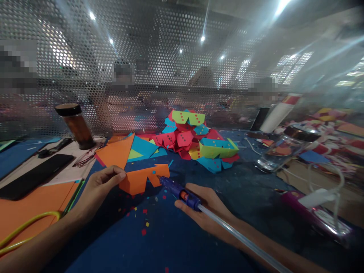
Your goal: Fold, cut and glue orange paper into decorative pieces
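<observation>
One blue glue gun [174, 188] sits gripped in the right hand's [212, 197] fingers over the bench [113, 246], slanting, tip pointing away and leftward at one orange paper mask [136, 182]. Left-hand [99, 185] fingers pinch its left end; it stretches crosswise, notch toward the person, bearing one blue square [154, 172].

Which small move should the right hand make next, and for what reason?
Probably a dab of glue beside the blue square: the glue gun in the right hand points at the cut orange paper, whose end the left hand holds.
</observation>
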`<move>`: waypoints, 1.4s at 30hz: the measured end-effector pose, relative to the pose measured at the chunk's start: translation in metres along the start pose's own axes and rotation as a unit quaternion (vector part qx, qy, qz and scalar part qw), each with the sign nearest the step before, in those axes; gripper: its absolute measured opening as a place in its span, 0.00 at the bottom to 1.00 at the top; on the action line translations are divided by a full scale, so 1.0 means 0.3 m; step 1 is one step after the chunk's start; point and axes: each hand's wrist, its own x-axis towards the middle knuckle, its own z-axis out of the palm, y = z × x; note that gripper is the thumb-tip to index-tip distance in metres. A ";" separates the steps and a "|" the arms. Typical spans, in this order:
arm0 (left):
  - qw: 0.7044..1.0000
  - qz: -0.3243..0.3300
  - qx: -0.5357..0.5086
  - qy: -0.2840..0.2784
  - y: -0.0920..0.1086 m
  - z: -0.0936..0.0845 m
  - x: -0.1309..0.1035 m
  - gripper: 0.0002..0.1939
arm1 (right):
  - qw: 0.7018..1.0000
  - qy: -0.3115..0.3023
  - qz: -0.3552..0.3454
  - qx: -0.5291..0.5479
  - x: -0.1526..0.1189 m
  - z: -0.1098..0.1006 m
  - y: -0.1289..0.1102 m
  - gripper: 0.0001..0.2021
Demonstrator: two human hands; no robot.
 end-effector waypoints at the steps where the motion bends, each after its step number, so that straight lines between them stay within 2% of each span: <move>1: 1.000 0.000 0.000 0.001 0.002 0.000 0.000 0.14 | 1.000 0.000 0.001 -0.004 0.000 0.000 -0.001 0.18; 34: 1.000 0.002 0.002 0.003 0.008 0.001 -0.001 0.15 | 1.000 -0.003 0.012 -0.028 -0.002 -0.003 -0.004 0.18; 42: 1.000 0.001 -0.005 0.002 0.008 0.000 -0.002 0.15 | 0.997 -0.001 0.053 0.059 0.002 -0.013 -0.040 0.19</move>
